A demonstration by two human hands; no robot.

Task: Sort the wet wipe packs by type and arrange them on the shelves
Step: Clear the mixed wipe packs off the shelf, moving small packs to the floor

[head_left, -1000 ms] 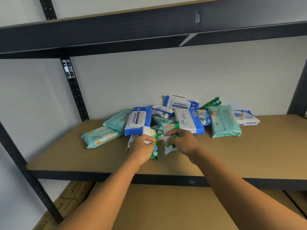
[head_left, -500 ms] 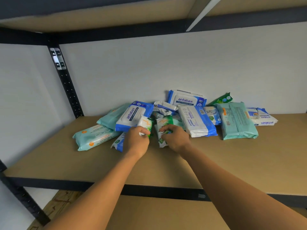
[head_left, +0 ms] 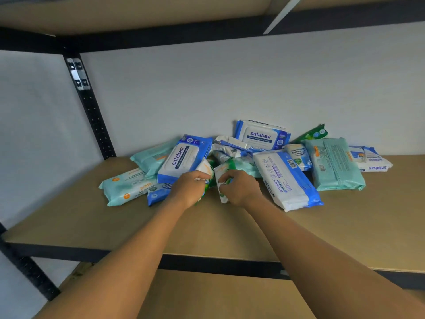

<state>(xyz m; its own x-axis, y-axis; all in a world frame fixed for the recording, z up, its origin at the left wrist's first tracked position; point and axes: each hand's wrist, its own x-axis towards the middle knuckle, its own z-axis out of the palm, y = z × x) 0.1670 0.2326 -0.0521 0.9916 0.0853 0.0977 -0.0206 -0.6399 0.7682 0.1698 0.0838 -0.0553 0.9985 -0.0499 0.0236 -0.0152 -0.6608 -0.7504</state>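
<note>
Two small packs held at the front of the pile [head_left: 285,178] on the shelf [head_left: 230,229].
The left hand [head_left: 188,189] grips a white-and-green pack [head_left: 204,168], and the right hand [head_left: 239,189] pinches a second pack [head_left: 220,174]. Both long axes run toward the wall [head_left: 230,88], as they did half a second ago.

Blue-white pack [head_left: 184,157]: "antabax"; rear pack [head_left: 262,135] same (front pack [head_left: 285,180] too, inverted).

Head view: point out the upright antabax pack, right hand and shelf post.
upright antabax pack [head_left: 262,135], head view, front label.
right hand [head_left: 241,189], head view, its back.
shelf post [head_left: 91,111], head view, perforated face.
</note>
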